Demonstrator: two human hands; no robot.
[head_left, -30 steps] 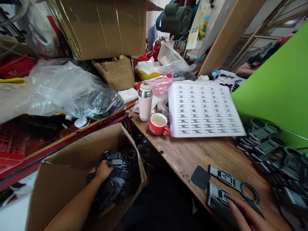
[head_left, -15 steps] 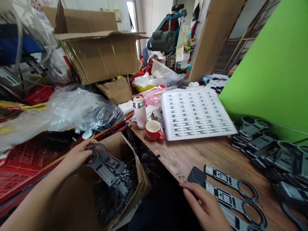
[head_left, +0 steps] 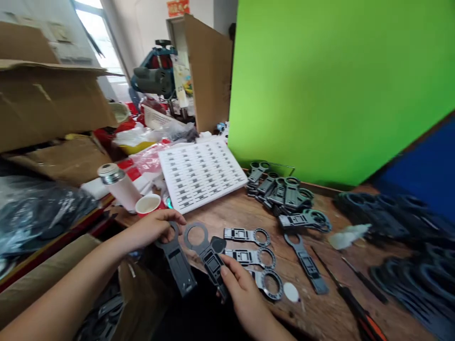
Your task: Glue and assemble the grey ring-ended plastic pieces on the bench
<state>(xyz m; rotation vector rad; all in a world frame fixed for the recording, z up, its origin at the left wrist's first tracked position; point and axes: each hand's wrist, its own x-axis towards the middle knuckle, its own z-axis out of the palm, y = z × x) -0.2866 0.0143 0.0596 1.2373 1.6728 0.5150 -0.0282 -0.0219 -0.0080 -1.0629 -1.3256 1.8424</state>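
My left hand (head_left: pixel 158 229) grips a dark grey plastic part (head_left: pixel 179 267) by its ring end, its long flat body hanging down over the table's front edge. Beside it, my right hand (head_left: pixel 241 289) holds a second ringed part (head_left: pixel 209 258) by its lower body, with the ring pointing up. The two parts are close to each other. Just right of them, several grey ringed parts (head_left: pixel 245 256) lie in a column on the wooden table (head_left: pixel 305 312). A dark square pad (head_left: pixel 218 244) shows behind the part in my right hand.
A white foam tray (head_left: pixel 202 175) stands behind my hands, with a red cup (head_left: pixel 148 204) and pink flask (head_left: pixel 121 187) to its left. Piles of parts (head_left: pixel 280 192), screwdrivers (head_left: pixel 355 303) and a green board (head_left: pixel 320 94) are rightward. A cardboard box (head_left: pixel 138 293) is below left.
The view has turned right. My left hand has come up from the box with a ringed part, over to the table's edge. My right hand has lifted and now holds another part.
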